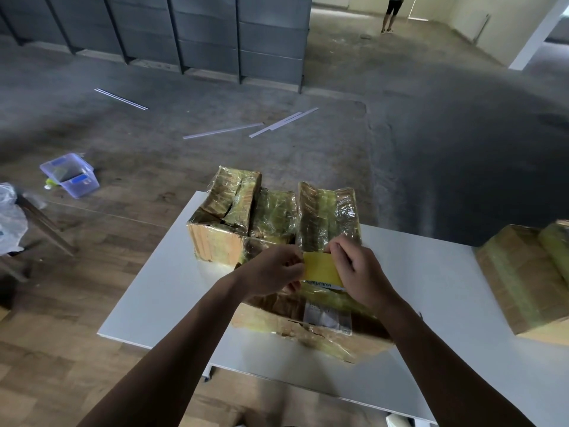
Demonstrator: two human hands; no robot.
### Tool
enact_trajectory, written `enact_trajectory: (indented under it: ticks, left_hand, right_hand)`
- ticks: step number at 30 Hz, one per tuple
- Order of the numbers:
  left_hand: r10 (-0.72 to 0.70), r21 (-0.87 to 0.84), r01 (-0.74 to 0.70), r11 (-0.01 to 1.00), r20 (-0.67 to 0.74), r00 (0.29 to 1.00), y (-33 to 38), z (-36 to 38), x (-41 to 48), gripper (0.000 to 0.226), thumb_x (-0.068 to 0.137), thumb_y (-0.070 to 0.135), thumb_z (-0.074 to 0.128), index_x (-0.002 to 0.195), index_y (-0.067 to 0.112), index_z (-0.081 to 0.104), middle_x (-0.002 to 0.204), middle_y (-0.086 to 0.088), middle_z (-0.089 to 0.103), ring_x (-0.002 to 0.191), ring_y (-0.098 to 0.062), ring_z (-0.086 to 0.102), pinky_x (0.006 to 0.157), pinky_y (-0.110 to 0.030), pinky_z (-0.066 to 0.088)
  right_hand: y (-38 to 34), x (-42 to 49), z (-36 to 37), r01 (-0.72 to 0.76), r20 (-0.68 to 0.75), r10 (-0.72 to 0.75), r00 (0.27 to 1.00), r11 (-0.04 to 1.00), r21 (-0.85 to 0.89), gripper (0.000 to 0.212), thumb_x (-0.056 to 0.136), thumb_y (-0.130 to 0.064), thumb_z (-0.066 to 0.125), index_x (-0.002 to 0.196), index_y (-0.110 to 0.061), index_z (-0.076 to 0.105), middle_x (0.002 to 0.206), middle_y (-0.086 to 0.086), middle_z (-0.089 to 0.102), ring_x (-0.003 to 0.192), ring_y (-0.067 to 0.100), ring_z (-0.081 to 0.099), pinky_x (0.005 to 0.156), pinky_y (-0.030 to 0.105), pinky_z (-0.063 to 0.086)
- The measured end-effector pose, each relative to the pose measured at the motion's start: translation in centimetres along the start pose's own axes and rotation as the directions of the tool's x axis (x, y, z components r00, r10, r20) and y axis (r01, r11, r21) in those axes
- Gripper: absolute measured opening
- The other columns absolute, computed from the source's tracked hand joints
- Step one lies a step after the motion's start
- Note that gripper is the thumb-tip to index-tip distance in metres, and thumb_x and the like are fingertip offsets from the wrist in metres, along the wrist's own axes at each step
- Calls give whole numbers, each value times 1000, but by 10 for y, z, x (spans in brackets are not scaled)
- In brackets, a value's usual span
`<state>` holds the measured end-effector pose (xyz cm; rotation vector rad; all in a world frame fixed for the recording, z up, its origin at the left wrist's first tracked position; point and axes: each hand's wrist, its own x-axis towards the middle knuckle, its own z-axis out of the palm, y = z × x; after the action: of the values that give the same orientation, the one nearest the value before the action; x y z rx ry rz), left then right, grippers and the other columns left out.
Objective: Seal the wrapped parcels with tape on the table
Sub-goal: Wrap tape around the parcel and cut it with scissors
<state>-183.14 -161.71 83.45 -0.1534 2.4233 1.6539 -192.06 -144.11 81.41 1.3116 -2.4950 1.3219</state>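
Head view streaming. How far along are we? /K
I'm judging mid-task: the near parcel [308, 329] at 6 o'clock on the table [154, 291] is getting taped now. The far parcels [329, 217] at 12 and the side parcel [520, 282] at 3 are sitting wrapped; seals I'm not making out. /M
Hands? /K
Left hand [271, 271] and right hand [360, 272] are each pinching an end of the yellow tape strip [321, 269], stretching it over the near parcel. /M

One table [147, 303]. Four parcels: far-left parcel [215, 241], far parcel [326, 217], near parcel [308, 331], right parcel [517, 285]. A lump [277, 214] between the far two may be a fifth, can't tell. One tape strip [321, 268]. Two hands: left hand [271, 272], right hand [360, 272]. Floor: one bin [70, 177] left, white slats [221, 131] in three spots. One person [391, 13] far right.
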Motion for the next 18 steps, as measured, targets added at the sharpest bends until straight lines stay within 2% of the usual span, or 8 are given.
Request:
enact_trajectory:
  ticks: [3, 5, 8, 10, 12, 14, 16, 18]
  left_hand:
    - [9, -60, -10, 998, -23, 1000, -5, 2, 1, 24, 95, -1, 46, 77, 13, 54, 66, -4, 64, 59, -10, 64, 57, -22, 50]
    - [-9, -129, 4, 992, -36, 999, -10, 3, 1, 24, 95, -1, 45, 76, 11, 55, 65, -4, 63, 63, -17, 64, 60, -28, 52]
    - [-66, -359, 41, 932, -58, 996, -15, 1, 1, 24, 97, 2, 45, 77, 5, 57, 68, -8, 61, 67, -24, 62, 64, -34, 52]
    - [-88, -456, 53, 888, -56, 995, -13, 0, 0, 26, 100, 15, 48, 78, 4, 58, 71, -12, 61, 67, -25, 61, 62, -33, 53]
    - [-61, -337, 35, 941, -68, 996, -11, 2, 2, 31, 97, 32, 52, 80, 7, 60, 72, -12, 63, 66, -25, 62, 59, -30, 53]
    - [-39, -198, 23, 980, -80, 996, -11, 4, 5, 25, 94, 32, 57, 83, 10, 60, 71, -7, 64, 65, -22, 63, 58, -28, 53]
    - [-68, -213, 53, 976, -67, 995, -12, 2, 9, 19, 93, 25, 59, 88, 7, 59, 71, -7, 65, 64, -20, 65, 60, -29, 55]
    - [-88, -256, 77, 964, -31, 996, -11, -1, 9, 15, 94, 19, 58, 89, 4, 58, 73, -10, 65, 64, -19, 66, 61, -29, 57]
  right_hand:
    - [1, 0, 2, 6, 8, -6, 1000, 1000, 10, 20, 99, -19, 40, 89, -19, 57, 70, 8, 59, 62, 15, 52, 55, 21, 38]
    - [3, 1, 2, 3, 5, -3, 1000, 1000, 8, 23, 99, -20, 40, 89, -13, 60, 71, 7, 60, 64, 14, 53, 55, 19, 38]
    - [4, 2, 1, -11, -1, 11, 1000, 1000, 5, 25, 98, -21, 39, 90, -11, 60, 72, 6, 60, 65, 13, 53, 56, 16, 37]
    - [3, 2, 0, 2, 5, -2, 1000, 1000, -1, 24, 99, -20, 39, 90, -10, 60, 72, 3, 59, 65, 9, 53, 55, 14, 36]
    - [4, 3, 0, 4, 2, -4, 1000, 1000, 6, 24, 98, -18, 40, 89, -8, 60, 70, -1, 56, 63, 4, 51, 55, 10, 35]
    - [5, 3, 1, -2, -5, 2, 1000, 1000, 12, 27, 99, -25, 39, 89, -11, 59, 70, 0, 56, 62, 8, 51, 54, 12, 35]
    - [6, 2, 0, 5, -12, -5, 1000, 1000, 3, 30, 98, -33, 35, 90, -17, 58, 73, -2, 58, 65, 11, 53, 55, 14, 37]
    - [6, 2, 0, 20, -20, -20, 1000, 1000, -2, 29, 98, -34, 33, 89, -19, 57, 76, -4, 58, 70, 8, 54, 58, 13, 38]
